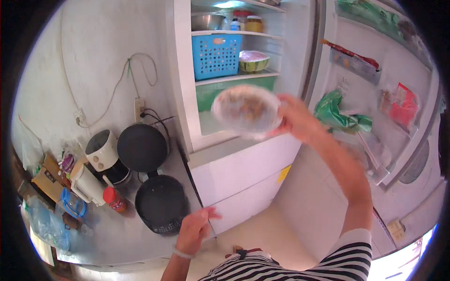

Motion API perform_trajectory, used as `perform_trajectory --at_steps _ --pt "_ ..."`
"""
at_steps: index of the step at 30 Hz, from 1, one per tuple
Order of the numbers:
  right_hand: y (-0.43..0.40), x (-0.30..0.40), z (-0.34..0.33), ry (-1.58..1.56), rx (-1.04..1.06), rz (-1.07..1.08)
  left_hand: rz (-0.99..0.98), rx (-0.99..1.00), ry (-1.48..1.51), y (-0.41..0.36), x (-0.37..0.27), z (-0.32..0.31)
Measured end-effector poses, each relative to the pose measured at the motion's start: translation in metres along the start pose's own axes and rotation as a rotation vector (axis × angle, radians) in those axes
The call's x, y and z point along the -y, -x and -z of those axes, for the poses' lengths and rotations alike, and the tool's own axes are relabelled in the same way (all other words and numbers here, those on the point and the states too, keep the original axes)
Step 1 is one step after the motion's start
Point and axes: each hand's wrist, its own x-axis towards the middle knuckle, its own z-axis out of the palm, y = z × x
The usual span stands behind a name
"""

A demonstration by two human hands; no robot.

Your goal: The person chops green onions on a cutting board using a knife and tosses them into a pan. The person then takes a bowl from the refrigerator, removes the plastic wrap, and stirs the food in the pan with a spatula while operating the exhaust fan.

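Note:
My right hand (291, 116) grips the right rim of a round, pale bowl (248, 110). Motion blurs the bowl, and the brownish food in it cannot be made out. Bowl and hand are in front of the lower part of an open refrigerator (242, 149). My left hand (197, 224), with a pale band at the wrist, holds nothing; its fingers are partly spread beside the counter's edge. Close to it lies an open black electric griddle (161, 203) with its round lid (142, 147) raised.
Inside the refrigerator are a blue perforated basket (216, 58), a cut watermelon (254, 62) and a metal bowl (207, 21). Its door (358, 80) swings out at right, bearing a green bag (332, 109). A red-lidded jar (114, 199), coffee maker (102, 149) and white jug (86, 184) crowd the counter (116, 242).

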Motion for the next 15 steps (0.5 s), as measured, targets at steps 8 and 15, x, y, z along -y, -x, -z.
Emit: perform_trajectory --at_steps 8,15 --pt "0.102 -0.090 -0.037 0.033 0.126 -0.301 0.153 0.061 0.492 -0.020 0.020 -0.020" --pt "0.097 -0.153 0.042 -0.236 0.229 -0.365 0.097 -0.130 0.429 0.006 0.046 0.002"
